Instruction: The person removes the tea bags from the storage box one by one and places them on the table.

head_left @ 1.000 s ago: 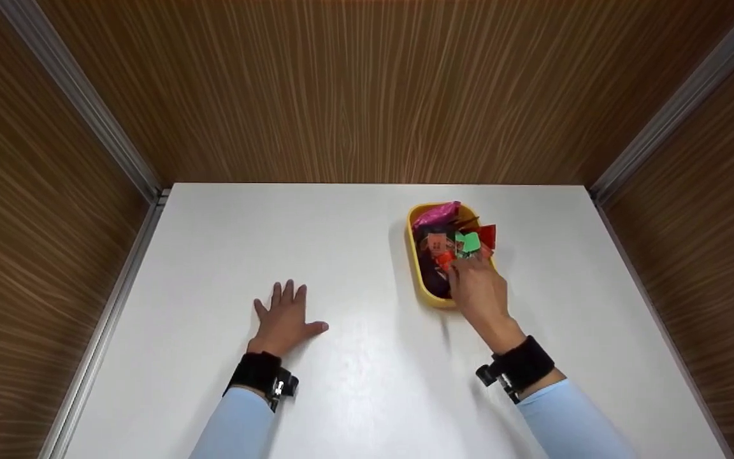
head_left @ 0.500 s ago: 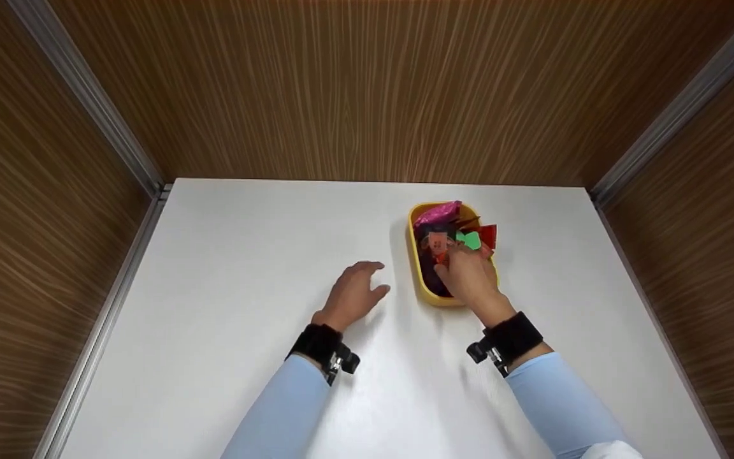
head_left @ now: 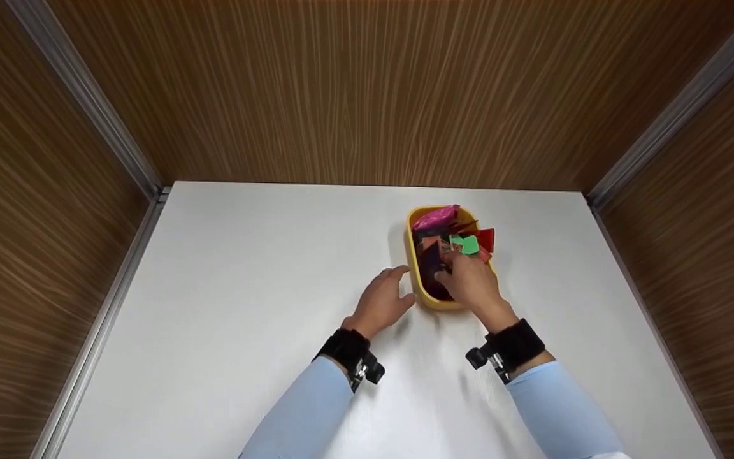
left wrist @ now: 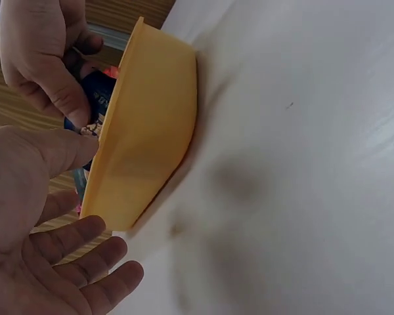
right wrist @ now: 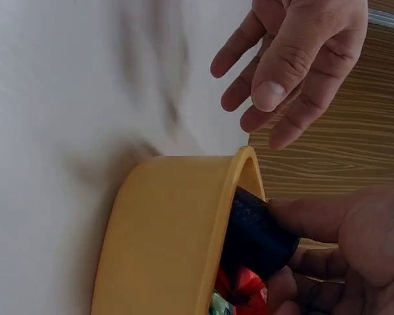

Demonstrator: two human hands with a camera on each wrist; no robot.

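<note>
A yellow oval tray (head_left: pixel 423 294) (left wrist: pixel 148 131) (right wrist: pixel 171 236) sits on the white table, filled with several wrapped snack packets in pink, red and green (head_left: pixel 467 243). My right hand (head_left: pixel 469 284) reaches into the tray and pinches a dark packet (right wrist: pixel 256 236) (head_left: pixel 432 262) at its near left side. My left hand (head_left: pixel 383 301) (left wrist: pixel 46 243) hovers just left of the tray's rim with its fingers spread and relaxed, holding nothing.
The white table (head_left: pixel 246 306) is closed in by wood-grain walls at the back and both sides, with metal strips (head_left: pixel 86 102) in the corners. Black wrist straps with cameras sit on both light blue sleeves.
My left hand has lifted off the table at the left and travelled right, up to the tray's left rim. My right hand has pushed deeper into the tray and taken hold of the dark packet.
</note>
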